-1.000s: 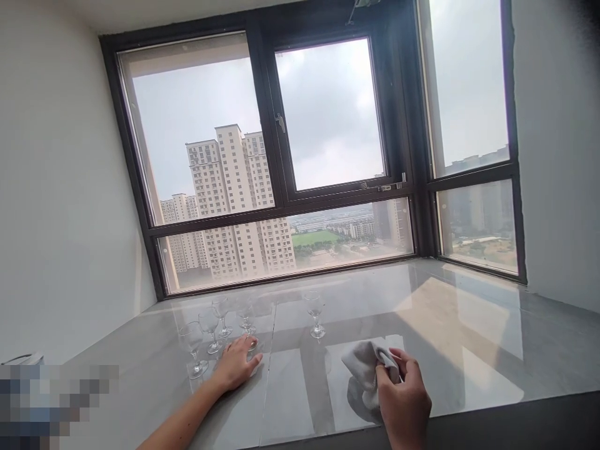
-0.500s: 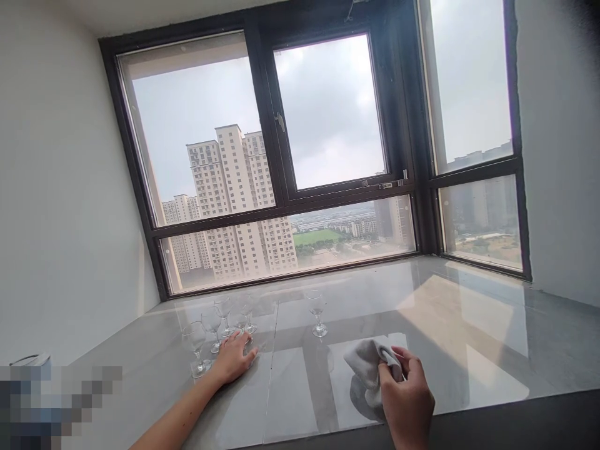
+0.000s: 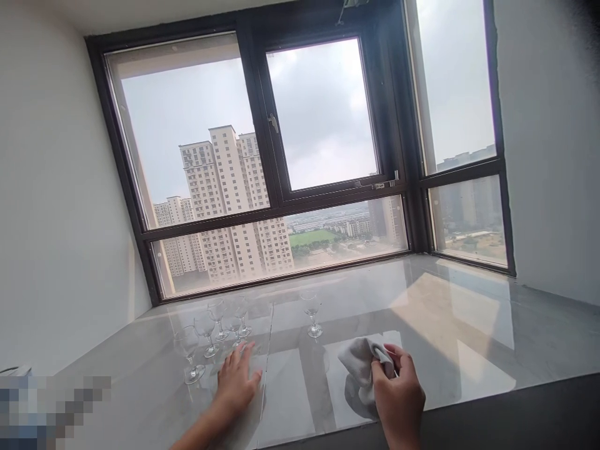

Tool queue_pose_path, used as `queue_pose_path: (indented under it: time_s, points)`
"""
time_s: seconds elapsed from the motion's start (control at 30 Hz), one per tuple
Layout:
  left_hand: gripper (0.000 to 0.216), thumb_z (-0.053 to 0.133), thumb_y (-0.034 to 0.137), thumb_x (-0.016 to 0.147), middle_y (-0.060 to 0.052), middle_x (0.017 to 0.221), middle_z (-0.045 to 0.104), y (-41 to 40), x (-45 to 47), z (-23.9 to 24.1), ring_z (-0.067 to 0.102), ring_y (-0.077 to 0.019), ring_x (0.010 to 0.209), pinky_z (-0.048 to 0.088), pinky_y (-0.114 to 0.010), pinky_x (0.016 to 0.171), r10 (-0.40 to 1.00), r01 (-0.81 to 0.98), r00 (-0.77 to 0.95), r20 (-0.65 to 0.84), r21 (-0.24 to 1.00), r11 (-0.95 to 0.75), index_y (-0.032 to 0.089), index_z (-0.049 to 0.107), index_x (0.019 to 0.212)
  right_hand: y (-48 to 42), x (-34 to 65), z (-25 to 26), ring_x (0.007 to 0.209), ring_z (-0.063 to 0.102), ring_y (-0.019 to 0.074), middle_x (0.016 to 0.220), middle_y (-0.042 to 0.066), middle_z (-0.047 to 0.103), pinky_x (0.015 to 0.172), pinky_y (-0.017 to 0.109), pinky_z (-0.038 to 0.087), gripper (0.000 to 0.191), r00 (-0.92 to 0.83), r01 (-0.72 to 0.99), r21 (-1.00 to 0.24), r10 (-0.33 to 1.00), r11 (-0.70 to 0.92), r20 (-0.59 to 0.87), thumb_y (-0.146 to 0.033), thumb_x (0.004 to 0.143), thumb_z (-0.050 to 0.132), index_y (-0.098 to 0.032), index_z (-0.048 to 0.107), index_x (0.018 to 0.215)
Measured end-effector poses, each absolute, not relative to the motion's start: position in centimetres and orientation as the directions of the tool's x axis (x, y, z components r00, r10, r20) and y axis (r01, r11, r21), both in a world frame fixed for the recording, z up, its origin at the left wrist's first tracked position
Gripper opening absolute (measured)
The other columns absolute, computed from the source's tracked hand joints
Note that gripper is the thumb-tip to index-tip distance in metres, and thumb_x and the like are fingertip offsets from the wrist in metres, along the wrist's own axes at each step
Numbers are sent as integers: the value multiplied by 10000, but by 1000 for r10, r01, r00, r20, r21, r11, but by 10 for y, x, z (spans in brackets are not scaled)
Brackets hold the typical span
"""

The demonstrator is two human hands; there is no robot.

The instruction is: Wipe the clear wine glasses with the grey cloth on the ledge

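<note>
A grey cloth (image 3: 360, 365) is pinched in my right hand (image 3: 399, 390), bunched up over the glossy sill near its front edge. My left hand (image 3: 238, 378) has its fingers spread and holds nothing. Just beyond and to the left of it, several clear stemmed glasses (image 3: 190, 353) stand upright in a cluster. One more stemmed glass (image 3: 313, 312) is upright by itself, farther back between my two hands.
The grey tiled sill (image 3: 300, 400) runs to a dark-framed window (image 3: 276, 206) with tall buildings outside. A white wall (image 3: 56, 206) rises on the left. A blurred-out patch (image 3: 42, 412) covers the lower left corner.
My left hand has drawn back from the clustered glasses toward me and a little right. My right hand still grips the cloth. The whole view has shifted slightly.
</note>
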State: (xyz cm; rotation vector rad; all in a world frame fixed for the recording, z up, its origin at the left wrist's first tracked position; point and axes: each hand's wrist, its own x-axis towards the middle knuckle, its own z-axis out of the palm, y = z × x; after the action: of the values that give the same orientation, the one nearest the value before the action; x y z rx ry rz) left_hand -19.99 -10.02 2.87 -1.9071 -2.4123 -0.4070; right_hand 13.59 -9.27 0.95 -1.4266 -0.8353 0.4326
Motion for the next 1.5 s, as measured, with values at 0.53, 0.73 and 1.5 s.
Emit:
queue_pose_path:
  time_s: [0.53,0.73,1.5]
  points:
    - [579,588,337,821,-111,1544,453,9,-70,31,387,-314,1433,281,-477,1190,966,880,171,195,412,-239,236,582,1390,-87,134,6,905,675,286,986,71,728,742,341,455,366,674,205,-960,684,188,278,-442,686,540,-261,598,999]
    - [555,554,296,845,-73,1464,557,-6,-93,23,469,-249,1387,291,-418,1201,926,855,243,288,387,-345,227,579,1396,-89,133,9,877,680,272,962,67,730,736,333,462,355,677,184,-961,682,206,276,-435,691,539,-252,608,987]
    - [233,462,361,935,-9,872,711,-135,-237,28,671,-204,843,524,-308,781,838,908,-26,546,363,-208,261,662,867,-90,136,4,854,676,279,971,67,737,676,326,463,348,644,283,-946,699,159,311,-434,718,548,-258,599,1014]
